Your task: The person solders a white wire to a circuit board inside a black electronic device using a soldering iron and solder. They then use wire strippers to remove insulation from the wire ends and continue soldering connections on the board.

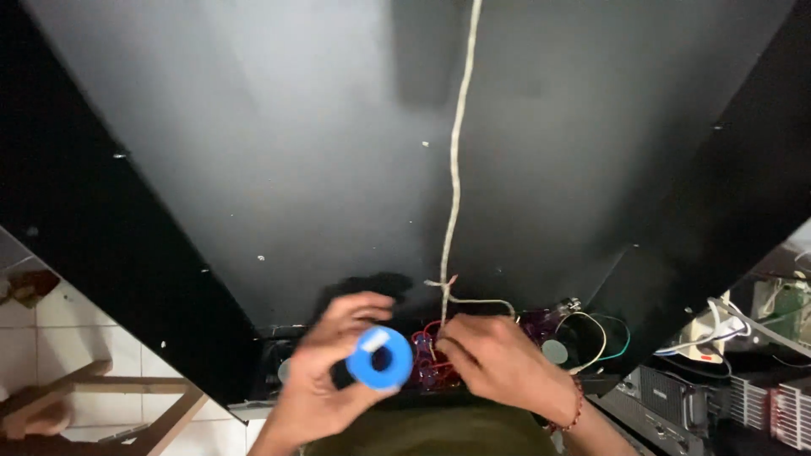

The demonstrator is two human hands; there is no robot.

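My left hand (pixel 325 367) holds a small blue spool (pixel 380 358) with a hole in its middle, thumb and fingers around its rim. My right hand (pixel 498 359) is closed just right of the spool, its fingertips pinched on thin wires above a purple circuit board (pixel 432 363) with red wires. A thin white cord (pixel 454 169) runs down the large black panel (pixel 338 152) and is knotted just above my right hand. The board is partly hidden by both hands.
Green and white wires (pixel 601 333) loop off the board at right. Grey equipment boxes (pixel 676 397) and white cables (pixel 701 333) crowd the right side. At lower left stand a wooden frame (pixel 110 384) and white tiled floor (pixel 34 338).
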